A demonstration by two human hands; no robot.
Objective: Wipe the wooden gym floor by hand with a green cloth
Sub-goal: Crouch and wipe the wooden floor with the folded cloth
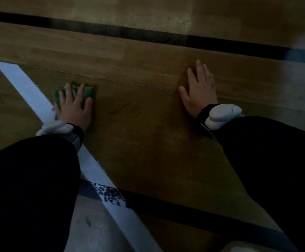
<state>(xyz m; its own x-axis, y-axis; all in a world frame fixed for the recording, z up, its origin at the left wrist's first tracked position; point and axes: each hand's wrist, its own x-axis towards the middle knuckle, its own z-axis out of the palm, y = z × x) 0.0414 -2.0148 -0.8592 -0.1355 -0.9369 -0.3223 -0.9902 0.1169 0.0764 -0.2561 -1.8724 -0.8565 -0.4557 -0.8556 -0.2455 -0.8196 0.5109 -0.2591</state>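
the left hand (74, 106) lies flat, fingers spread wide, pressing the green cloth (86, 91) onto the wooden floor (148, 133) beside the white line (29, 88). the right hand (199, 88) rests wide and flat on bare floor, holding nothing.

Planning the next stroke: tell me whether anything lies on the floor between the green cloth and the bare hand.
Nothing visible does. The left hand presses the green cloth flat beside the white line; bare wooden floor runs from there to the right hand.
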